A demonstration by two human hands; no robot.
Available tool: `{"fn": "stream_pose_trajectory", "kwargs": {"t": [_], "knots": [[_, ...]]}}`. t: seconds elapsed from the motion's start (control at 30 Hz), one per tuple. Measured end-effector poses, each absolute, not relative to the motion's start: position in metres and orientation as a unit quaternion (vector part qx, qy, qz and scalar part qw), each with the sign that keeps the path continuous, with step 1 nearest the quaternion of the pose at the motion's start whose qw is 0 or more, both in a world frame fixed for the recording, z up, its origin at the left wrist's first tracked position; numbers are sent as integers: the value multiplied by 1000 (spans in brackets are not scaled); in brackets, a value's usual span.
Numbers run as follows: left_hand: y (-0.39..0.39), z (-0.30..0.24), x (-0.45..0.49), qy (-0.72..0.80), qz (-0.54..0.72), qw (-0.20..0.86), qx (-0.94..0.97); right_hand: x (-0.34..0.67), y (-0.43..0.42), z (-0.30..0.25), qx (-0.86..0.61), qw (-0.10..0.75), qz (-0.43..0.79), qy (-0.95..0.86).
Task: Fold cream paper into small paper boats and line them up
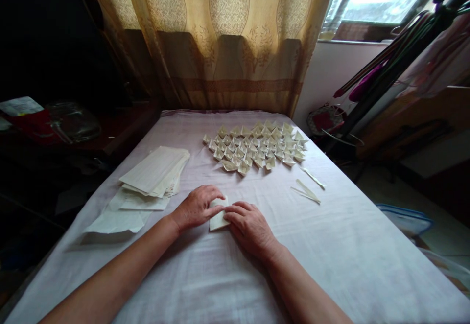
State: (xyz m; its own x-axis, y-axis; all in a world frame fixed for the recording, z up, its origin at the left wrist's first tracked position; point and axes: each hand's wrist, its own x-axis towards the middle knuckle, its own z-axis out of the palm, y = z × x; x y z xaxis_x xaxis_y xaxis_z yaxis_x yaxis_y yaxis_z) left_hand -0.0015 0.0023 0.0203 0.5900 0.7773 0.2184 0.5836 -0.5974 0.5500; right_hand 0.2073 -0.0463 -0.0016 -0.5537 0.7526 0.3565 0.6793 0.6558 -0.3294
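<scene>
A small folded piece of pale paper (219, 223) lies on the cloth-covered table between my hands. My left hand (198, 207) grips it at its upper left, with the thumb across the top and the fingers curled at the far edge. From the right, the bent fingers of my right hand (250, 227) press down on the paper's right edge. My fingers hide part of the paper. Beyond my hands, several folded paper boats (253, 148) stand close together in rows. A stack of paper sheets (154, 170) rests to the left, its lower sheets spread unevenly.
Thin paper strips (307, 192) and a narrow whitish piece (314, 179) lie at the right of the tablecloth (352, 255). A yellow patterned curtain (227, 69) hangs behind the table. Dark furniture with a glass jar (75, 121) stands left; a rack with hanging items (400, 55) is right.
</scene>
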Motion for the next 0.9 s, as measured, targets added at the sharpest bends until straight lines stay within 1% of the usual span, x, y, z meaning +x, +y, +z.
{"fn": "stream_pose_trajectory", "kwargs": {"t": [0.1,0.17,0.27,0.4,0.53,0.63,0.77,0.83,0.9], "knots": [[-19,22,-16,348,177,193,900,207,-46,-2,-413,246,92,-872],[-29,21,-20,363,172,159,902,206,-44,-2,-422,256,99,-864],[-32,18,-19,388,174,137,895,206,-41,-4,-436,271,115,-851],[-24,12,-12,439,181,143,868,208,-32,-10,-466,284,158,-823],[-20,12,-7,500,162,173,833,207,-22,-12,-496,292,192,-795],[-19,15,-4,526,145,184,817,206,-20,-11,-487,302,201,-795],[-18,15,-3,525,140,177,821,207,-26,-12,-474,329,211,-789],[-19,13,-4,512,155,172,827,209,-30,-14,-479,349,212,-777],[-21,10,-5,500,174,170,831,210,-34,-14,-475,351,210,-779]]}}
